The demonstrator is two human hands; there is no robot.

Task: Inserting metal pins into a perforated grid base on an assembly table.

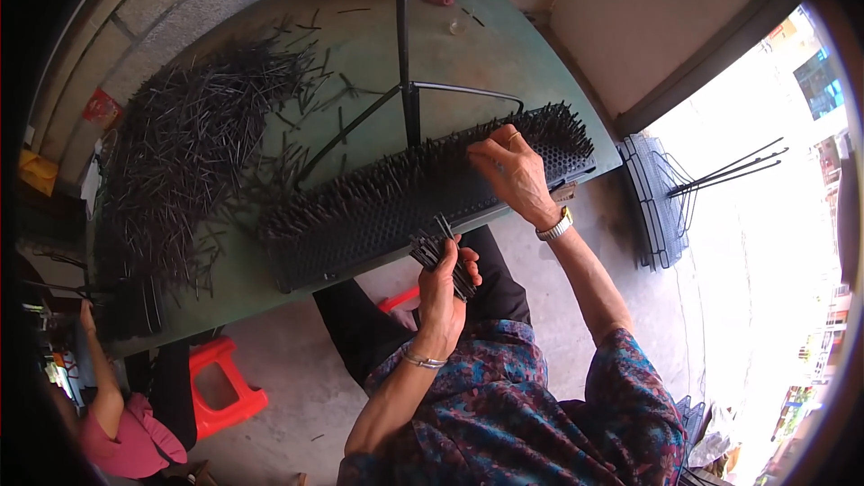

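Observation:
My left hand (441, 297) is closed round a bundle of thin black sticks (426, 250), held just in front of the table edge. Before me lies a long black perforated board (360, 236), slanting up to the right. Rows of short black sticks (378, 182) stand upright along its far side, while its near holes are bare. My right hand (520, 178) is over the right part of the board, thumb and fingers pinched at the edge of the standing rows. Whatever sits between those fingertips is too small to make out.
A big heap of loose black sticks (193, 130) covers the table's left side. A black pole with side braces (405, 54) rises behind the board. Wire racks (655, 202) stand at the right. Beside a red stool (220, 387) at lower left is another person (135, 432).

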